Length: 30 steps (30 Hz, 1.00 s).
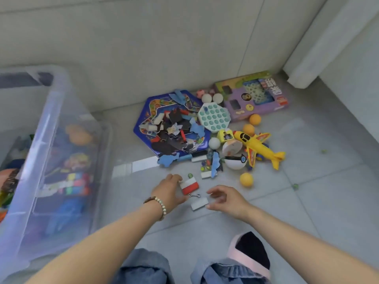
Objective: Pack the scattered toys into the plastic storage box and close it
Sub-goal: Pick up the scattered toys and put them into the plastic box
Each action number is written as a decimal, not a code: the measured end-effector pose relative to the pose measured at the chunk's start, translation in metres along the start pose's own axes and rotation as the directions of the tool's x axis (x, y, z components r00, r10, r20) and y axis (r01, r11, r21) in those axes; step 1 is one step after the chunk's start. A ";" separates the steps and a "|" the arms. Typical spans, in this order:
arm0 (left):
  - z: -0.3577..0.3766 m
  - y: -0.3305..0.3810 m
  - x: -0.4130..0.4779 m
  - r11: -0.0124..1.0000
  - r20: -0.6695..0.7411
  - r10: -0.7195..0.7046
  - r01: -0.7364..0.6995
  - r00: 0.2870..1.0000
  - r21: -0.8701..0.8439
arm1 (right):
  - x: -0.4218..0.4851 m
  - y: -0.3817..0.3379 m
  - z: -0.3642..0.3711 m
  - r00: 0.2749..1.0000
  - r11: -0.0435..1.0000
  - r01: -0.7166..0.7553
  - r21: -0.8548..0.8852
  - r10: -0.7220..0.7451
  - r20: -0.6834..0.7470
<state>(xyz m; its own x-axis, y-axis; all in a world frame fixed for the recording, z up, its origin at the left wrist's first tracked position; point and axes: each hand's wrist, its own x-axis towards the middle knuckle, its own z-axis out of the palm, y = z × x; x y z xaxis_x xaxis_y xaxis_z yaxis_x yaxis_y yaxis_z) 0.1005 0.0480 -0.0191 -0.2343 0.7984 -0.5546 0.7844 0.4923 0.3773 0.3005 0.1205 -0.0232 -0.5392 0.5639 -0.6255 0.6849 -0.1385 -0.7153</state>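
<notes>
The clear plastic storage box (51, 140) stands at the left with several toys inside; its lid is out of sight. On the floor in front of me, my left hand (169, 191) grips a red and white block (189, 186) from its left side. Just to the right, my right hand (225, 198) hovers with curved fingers over a small white block (199, 203), thumb beside it. A little metal hook (194, 195) lies between the two blocks.
Further back lie a blue hexagonal puzzle tray (147, 124) heaped with pieces, a teal pop toy (214, 117), a purple game box (254, 97), a yellow toy plane (258, 148), orange and white balls and marbles. A wall runs behind. My knees are below.
</notes>
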 end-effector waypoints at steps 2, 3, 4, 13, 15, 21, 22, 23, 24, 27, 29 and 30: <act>0.013 -0.002 0.012 0.997 -0.081 -0.014 0.008 0.997 -0.071 | 0.012 0.009 0.008 0.999 0.999 0.033 -0.032 -0.034 -0.038; 0.017 -0.003 0.016 0.995 -0.117 -0.024 0.012 0.993 -0.102 | 0.017 0.012 0.011 0.997 0.996 0.052 -0.071 -0.056 -0.057; 0.020 -0.003 0.019 0.992 -0.148 -0.033 0.015 0.988 -0.125 | 0.020 0.015 0.012 0.995 0.990 0.070 -0.119 -0.078 -0.065; 0.028 -0.003 0.029 0.994 -0.154 0.107 -0.104 0.982 0.028 | 0.018 0.021 0.021 0.985 0.968 0.092 -0.235 -0.122 -0.118; 0.027 -0.006 0.029 0.992 -0.132 0.125 -0.122 0.983 0.028 | 0.016 0.022 0.021 0.983 0.985 0.081 -0.150 -0.103 -0.150; 0.024 -0.021 0.011 0.612 -0.046 -0.111 0.032 0.993 -0.790 | 0.009 0.013 0.024 0.965 0.965 0.045 0.259 0.024 -0.260; 0.022 -0.020 0.005 0.463 0.019 -0.105 0.066 0.994 -0.884 | 0.008 0.007 0.024 0.959 0.943 0.044 0.331 0.053 -0.280; 0.019 -0.018 0.000 0.354 0.081 -0.079 0.103 0.994 -0.929 | 0.007 0.000 0.024 0.954 0.921 0.047 0.388 0.074 -0.291; 0.015 -0.017 -0.005 0.268 0.138 -0.039 0.144 0.990 -0.953 | 0.006 -0.008 0.024 0.954 0.897 0.056 0.438 0.081 -0.288; 0.005 -0.015 -0.014 0.102 0.275 0.116 0.264 0.954 -0.959 | 0.002 -0.032 0.025 0.963 0.852 0.086 0.517 0.061 -0.261; -0.003 -0.016 -0.017 0.033 0.324 0.202 0.324 0.924 -0.945 | 0.002 -0.043 0.027 0.965 0.840 0.110 0.531 0.039 -0.261; -0.007 -0.016 -0.017 -0.014 0.338 0.234 0.350 0.912 -0.937 | 0.002 -0.047 0.028 0.964 0.842 0.122 0.526 0.025 -0.264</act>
<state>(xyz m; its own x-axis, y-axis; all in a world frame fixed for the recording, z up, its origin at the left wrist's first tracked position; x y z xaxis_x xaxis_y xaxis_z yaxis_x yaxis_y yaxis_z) 0.0881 0.0292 -0.0108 0.1634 0.7260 -0.6680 -0.6307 0.5975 0.4951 0.2538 0.1052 0.0004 -0.3731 0.7552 -0.5389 0.2532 -0.4759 -0.8422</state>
